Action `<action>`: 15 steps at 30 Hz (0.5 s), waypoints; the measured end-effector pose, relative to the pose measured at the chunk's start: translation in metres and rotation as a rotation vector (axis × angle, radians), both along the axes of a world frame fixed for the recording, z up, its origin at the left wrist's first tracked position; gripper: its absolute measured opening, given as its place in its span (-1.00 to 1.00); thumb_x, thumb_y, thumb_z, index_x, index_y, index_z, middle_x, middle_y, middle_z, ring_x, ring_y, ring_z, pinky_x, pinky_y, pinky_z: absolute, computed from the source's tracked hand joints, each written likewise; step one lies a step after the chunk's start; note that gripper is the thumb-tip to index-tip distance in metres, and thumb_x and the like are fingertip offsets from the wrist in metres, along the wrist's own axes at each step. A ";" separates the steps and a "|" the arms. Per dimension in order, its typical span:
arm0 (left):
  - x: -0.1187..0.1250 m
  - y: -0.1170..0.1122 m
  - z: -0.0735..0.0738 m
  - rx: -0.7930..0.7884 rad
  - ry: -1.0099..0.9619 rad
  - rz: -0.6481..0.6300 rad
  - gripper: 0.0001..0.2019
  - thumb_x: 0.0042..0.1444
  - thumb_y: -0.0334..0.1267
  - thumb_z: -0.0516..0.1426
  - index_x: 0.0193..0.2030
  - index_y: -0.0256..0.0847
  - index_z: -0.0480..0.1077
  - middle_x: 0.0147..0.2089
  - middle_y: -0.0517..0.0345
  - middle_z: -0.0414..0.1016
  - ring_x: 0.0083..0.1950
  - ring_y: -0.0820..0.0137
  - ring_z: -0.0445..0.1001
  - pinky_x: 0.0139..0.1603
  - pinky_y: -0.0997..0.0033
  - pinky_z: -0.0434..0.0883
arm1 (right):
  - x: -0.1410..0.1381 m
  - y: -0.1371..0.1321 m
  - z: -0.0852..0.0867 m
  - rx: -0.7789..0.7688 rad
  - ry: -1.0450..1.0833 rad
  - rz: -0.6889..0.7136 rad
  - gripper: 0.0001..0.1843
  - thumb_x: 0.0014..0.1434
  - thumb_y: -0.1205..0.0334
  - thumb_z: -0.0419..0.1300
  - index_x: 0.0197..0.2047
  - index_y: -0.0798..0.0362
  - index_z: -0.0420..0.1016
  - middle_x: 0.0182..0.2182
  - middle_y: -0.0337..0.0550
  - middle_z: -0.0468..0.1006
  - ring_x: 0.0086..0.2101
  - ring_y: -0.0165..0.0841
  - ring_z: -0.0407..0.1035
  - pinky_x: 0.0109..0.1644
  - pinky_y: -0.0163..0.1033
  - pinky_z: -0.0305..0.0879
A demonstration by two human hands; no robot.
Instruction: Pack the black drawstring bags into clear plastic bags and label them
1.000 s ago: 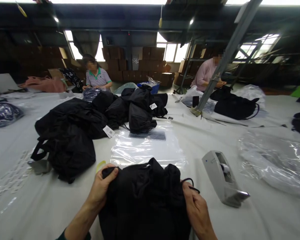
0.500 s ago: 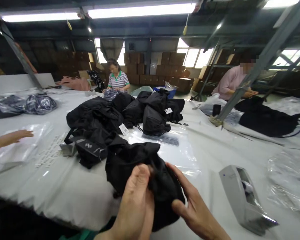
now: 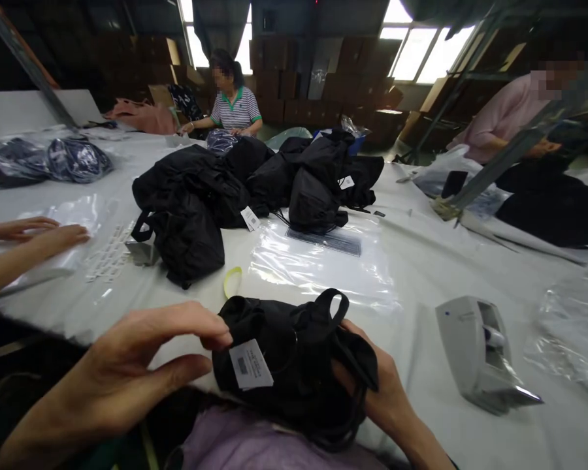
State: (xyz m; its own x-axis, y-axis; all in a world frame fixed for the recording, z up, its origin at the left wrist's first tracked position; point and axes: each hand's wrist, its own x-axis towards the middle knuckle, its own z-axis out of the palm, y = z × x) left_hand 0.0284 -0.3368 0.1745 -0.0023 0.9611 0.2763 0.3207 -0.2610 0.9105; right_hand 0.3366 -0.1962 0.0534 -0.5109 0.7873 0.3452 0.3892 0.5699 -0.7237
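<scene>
Black fabric bag with a top loop point(image 3: 294, 365) is held low at the near table edge, between both hands. Its right end is clasped by the right hand point(image 3: 387, 385). Left hand point(image 3: 122, 365): thumb and fingers parted at the bag's left end; fingertip contact cannot be told.

Versus half a second earlier: left hand was then on the bag's middle, now drawn back left. White printed paper tag point(image 3: 251, 364) is now exposed just right of the left fingertips; not seen then. Narrow yellow looped strip point(image 3: 227, 282) is now uncovered just beyond the bag's left end; hidden then.

Beyond the grip, glossy clear plastic sheeting point(image 3: 323, 277) and, past it, a heap of black fabric bags point(image 3: 189, 238) are seen. Grey tape dispenser point(image 3: 463, 346) is unmoved, right of the right hand. Far left of the grip, a co-worker's bare hands point(image 3: 61, 241) are seen over clear plastic, two now, one before. Past the heap, one arm of the striped-shirt person point(image 3: 238, 108) is now stretched leftward.
</scene>
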 end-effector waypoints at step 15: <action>0.054 0.007 -0.118 0.068 0.366 0.130 -0.33 -0.02 -0.35 0.25 0.28 -0.08 0.23 0.29 -0.24 0.22 0.11 0.01 0.42 0.15 -0.20 0.28 | 0.005 -0.011 -0.006 -0.052 0.008 -0.067 -0.52 0.16 0.07 0.26 0.14 -0.06 0.42 -0.01 -0.08 0.57 -0.04 -0.08 0.49 0.11 -0.01 0.43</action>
State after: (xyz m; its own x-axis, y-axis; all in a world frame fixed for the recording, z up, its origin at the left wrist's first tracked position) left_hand 0.0827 -0.3296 0.0564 -0.0121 0.9386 0.3448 0.6555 -0.2529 0.7115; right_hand 0.3419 -0.2075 0.0471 -0.4535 0.8367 0.3070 0.4193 0.5042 -0.7550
